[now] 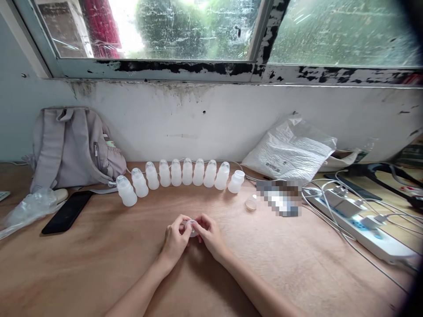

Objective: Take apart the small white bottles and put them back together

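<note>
Above the middle of the table, my left hand (176,235) and my right hand (210,234) meet, both with fingers closed. Between their fingertips is a small, round, whitish clear bottle part (192,234), largely covered by the fingers. Beyond them, several frosted white baby bottles (187,174) stand upright in a curved row, most topped with clear domed caps. The rightmost bottle (235,182) has no dome and shows its neck. A clear cap (251,203) lies on the wood, right of that bottle and away from my hands.
To the left are a grey backpack (66,145), a black phone (68,212) and a crumpled plastic bag (31,209). On the right sit a white plastic package (287,152), a blurred-out item (280,198) and a power strip (366,229) with tangled cables. A wall and window close the back.
</note>
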`<state>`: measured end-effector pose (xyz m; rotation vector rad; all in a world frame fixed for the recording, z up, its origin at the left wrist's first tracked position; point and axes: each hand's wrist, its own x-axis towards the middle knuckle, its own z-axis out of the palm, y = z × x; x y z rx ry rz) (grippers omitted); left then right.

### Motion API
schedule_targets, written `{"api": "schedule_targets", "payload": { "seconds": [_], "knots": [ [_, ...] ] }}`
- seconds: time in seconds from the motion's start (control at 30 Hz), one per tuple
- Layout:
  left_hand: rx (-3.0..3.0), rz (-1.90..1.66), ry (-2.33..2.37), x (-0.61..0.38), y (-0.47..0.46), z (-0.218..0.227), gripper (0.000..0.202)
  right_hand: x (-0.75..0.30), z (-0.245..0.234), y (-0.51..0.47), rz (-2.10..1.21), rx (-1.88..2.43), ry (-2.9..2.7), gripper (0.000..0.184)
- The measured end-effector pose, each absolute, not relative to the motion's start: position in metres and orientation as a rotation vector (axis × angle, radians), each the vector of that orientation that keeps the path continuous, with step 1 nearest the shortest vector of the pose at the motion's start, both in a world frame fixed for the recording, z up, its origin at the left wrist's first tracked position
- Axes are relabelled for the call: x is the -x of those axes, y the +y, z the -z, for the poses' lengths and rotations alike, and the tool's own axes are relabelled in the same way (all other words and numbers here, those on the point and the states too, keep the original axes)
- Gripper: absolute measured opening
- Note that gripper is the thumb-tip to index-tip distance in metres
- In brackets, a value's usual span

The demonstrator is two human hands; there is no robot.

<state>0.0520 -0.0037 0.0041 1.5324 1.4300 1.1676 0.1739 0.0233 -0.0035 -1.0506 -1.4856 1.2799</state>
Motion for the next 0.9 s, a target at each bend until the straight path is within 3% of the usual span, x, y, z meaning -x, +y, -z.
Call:
{"api": "schedule_targets", "payload": {
  "seconds": [0.3,0.9],
  "knots": [
    [-1.458,-1.166,1.396,-0.0468,-0.002,-0.0079,0.026,-0.1736,-0.002,0.0219,-1.405,0.989,-1.397,0.02],
    [-1.62,-1.036,1.409,-0.044,0.0017,-0.0005,0.03,-0.1729,0.0034,0.0212,-1.355,0.989,-1.323,0.021]
  ]
}}
